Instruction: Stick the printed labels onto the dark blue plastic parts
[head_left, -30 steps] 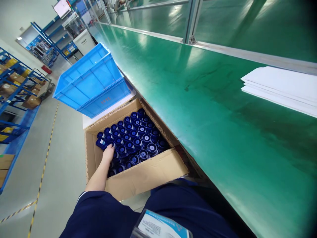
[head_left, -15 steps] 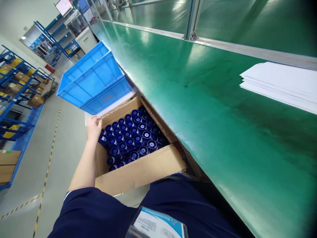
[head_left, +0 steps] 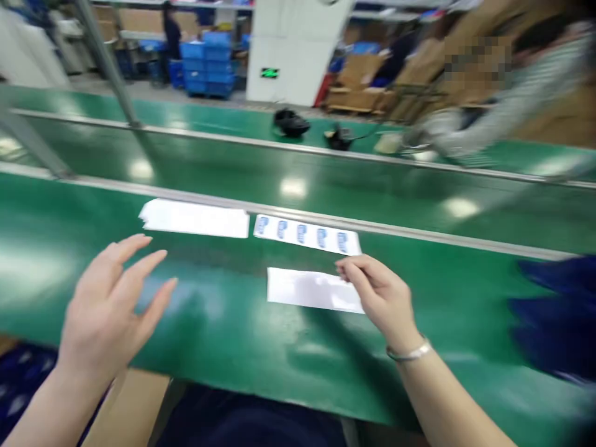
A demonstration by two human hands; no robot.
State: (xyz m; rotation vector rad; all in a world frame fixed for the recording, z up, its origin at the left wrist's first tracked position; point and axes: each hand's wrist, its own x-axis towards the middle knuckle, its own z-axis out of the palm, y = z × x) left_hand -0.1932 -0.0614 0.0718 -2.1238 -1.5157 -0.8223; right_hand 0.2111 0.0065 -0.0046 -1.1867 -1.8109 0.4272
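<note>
My left hand (head_left: 109, 301) hovers over the left part of the green table, fingers spread and holding nothing. My right hand (head_left: 382, 298) is closed, thumb and fingers pinched together, above the right end of a white sheet (head_left: 310, 289); whatever is between the fingertips is too small to make out. Behind that sheet lies a white strip with several blue printed labels (head_left: 302, 234), close to the metal rail. To its left, a stack of blank white sheets (head_left: 195, 218) lies along the rail.
The green table (head_left: 233, 354) has a metal rail (head_left: 395, 231) behind it. Dark blue items (head_left: 554, 316) lie at the right edge. A cardboard box flap (head_left: 128, 406) shows at lower left. Across the rail, a person's sleeve (head_left: 535, 93) reaches over another green surface with black objects (head_left: 291, 122).
The view has swung from the box of blue bottles to the table. My left hand has left the box edge and is over the table; my right hand has come into view.
</note>
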